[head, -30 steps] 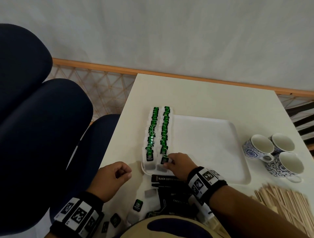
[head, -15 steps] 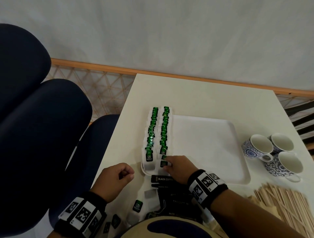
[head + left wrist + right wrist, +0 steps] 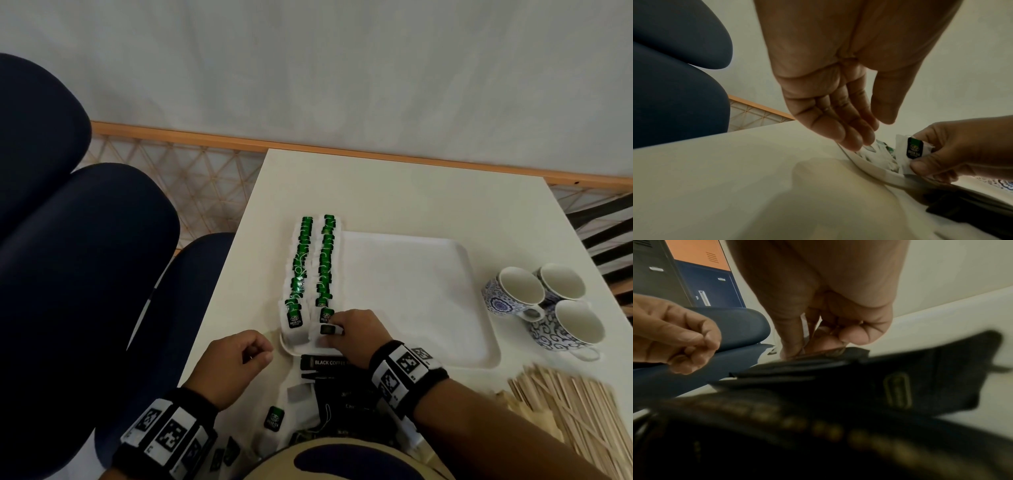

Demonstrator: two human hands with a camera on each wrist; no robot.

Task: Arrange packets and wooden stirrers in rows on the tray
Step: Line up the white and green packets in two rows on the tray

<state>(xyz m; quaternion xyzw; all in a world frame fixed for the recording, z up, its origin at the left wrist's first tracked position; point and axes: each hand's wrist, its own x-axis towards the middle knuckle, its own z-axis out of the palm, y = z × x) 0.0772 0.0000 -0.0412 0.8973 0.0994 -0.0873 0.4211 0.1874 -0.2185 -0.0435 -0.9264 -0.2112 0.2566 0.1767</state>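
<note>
Right hand (image 3: 356, 334) fingers pinching a flat paper tea packet (image 3: 908, 152); left hand (image 3: 233, 366) loosely curled, empty.

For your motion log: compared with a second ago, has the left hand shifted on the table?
Yes, slightly. The left hand has edged toward the tray, its knuckles now nearer the tray's near-left corner, and it holds nothing.

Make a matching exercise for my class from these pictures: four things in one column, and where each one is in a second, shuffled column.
Things:
1. green tea packets
2. wooden stirrers
3. cups
4. black coffee packets

Places:
A. on the table right of the tray
B. loose heap at the table's near right corner
C. two rows along the tray's left side
D. on the table just in front of the tray

Pairs: 1-C, 2-B, 3-A, 4-D
</note>
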